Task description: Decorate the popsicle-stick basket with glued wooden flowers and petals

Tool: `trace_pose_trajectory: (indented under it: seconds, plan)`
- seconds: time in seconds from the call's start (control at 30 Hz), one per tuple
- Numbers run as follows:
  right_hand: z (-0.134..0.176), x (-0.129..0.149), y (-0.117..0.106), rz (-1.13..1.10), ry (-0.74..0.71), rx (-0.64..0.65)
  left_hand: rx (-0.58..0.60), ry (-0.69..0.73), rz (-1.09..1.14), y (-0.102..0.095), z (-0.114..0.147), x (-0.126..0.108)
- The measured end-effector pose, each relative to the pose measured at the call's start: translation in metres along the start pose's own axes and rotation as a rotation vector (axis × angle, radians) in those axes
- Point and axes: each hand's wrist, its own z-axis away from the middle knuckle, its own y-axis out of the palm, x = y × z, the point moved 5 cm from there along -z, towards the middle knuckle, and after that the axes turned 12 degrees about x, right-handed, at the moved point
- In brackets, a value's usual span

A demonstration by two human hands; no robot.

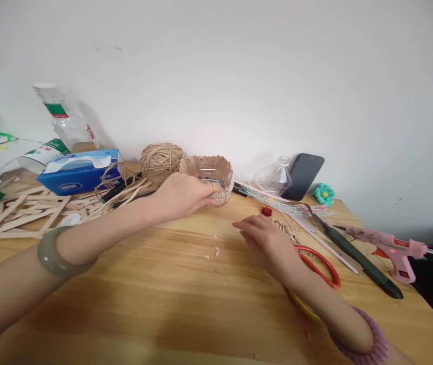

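Nearest, the right hand (267, 244) is relaxed and apparently empty beside the scissors (331, 266), while beyond it the left hand (190, 192) grips the near side of the basket (209, 166), probably light, fairly stiff and best held by its wall, beside the twine (162, 161).

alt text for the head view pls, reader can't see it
A left hand holds the rim of a small scalloped basket on a wooden table, beside a ball of twine. The right hand is near a red rose; a pink glue gun sits at right.
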Motion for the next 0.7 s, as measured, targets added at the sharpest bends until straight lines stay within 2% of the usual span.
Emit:
trace_pose_trajectory:
  seconds: [0.17, 0.27, 0.37, 0.5, 0.7]
  plan:
    - [-0.006, 0.03, 0.026, 0.14, -0.093, 0.114, 0.001, 0.069, -0.002, 0.006, -0.006, -0.01]
    - [-0.004, 0.036, 0.03, 0.168, -0.138, 0.142, 0.002, 0.076, 0.001, 0.008, -0.009, -0.013]
    - [0.001, 0.026, 0.021, 0.176, -0.127, 0.118, 0.01, 0.071, 0.035, 0.008, -0.012, -0.013]
    - [0.004, -0.003, 0.003, 0.24, 0.035, 0.002, 0.03, 0.072, 0.076, 0.008, -0.017, -0.013]
    - [0.0, -0.017, 0.003, 0.351, 0.093, 0.004, 0.055, 0.104, 0.087, 0.012, -0.022, -0.019]
